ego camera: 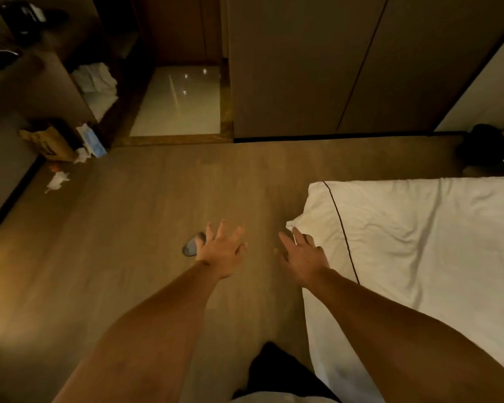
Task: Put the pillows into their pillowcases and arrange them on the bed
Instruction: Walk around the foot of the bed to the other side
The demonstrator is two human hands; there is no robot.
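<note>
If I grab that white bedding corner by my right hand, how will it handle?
The white bedding corner is probably floppy: it's creased and droops over the bed edge. Likely light, and it may drag more fabric along. The right hand is open beside it.

We hold our left hand (pixel 220 251) spread over the floor (pixel 128 228), our right hand (pixel 301 253) spread beside the bed (pixel 419 242) corner.
</note>
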